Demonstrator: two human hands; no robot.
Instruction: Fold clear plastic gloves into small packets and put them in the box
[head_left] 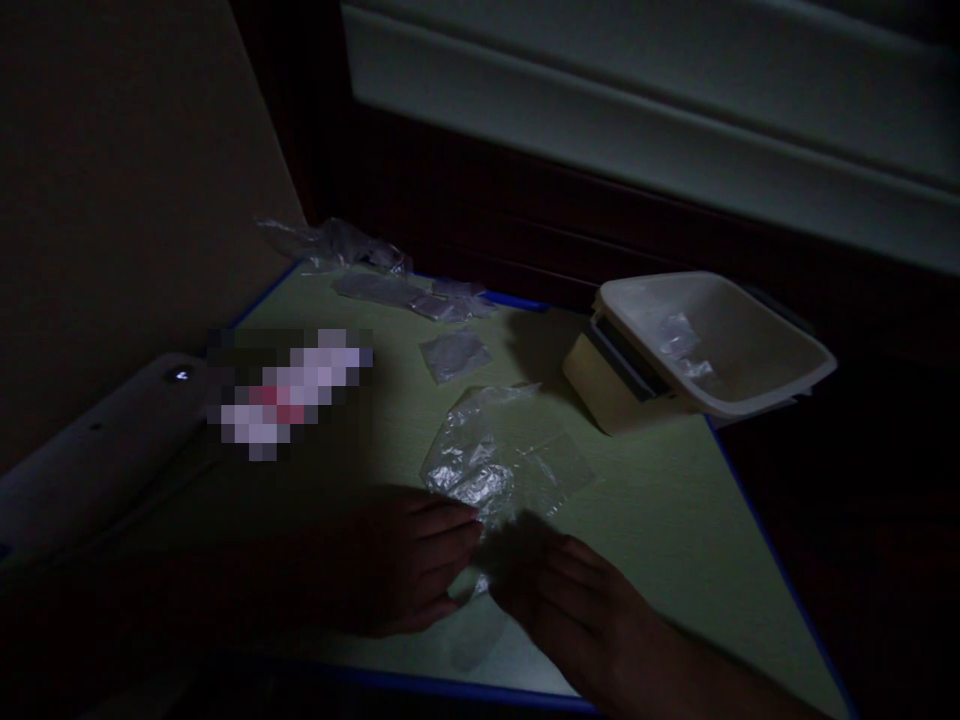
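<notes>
A crumpled clear plastic bag (480, 465) lies on the pale green tabletop (645, 520), its near end between my hands. My left hand (424, 565) reaches in from the left, fingers stretched out, fingertips at the bag's near edge. From the lower right comes my right hand (581, 615), its fingers pointing left towards the same end of the bag. Deep shadow swallows the right fingertips, so I cannot tell whether they grip the plastic. Beyond the bag lies a small flat square clear packet (455, 355).
A cream plastic tub (600, 385) with small clear packets (679, 335) inside stands at the back right. More clear packets (375, 290) and crumpled plastic (337, 245) lie along the back edge. At left are a long pale object (97, 440) and a pixelated item (289, 395).
</notes>
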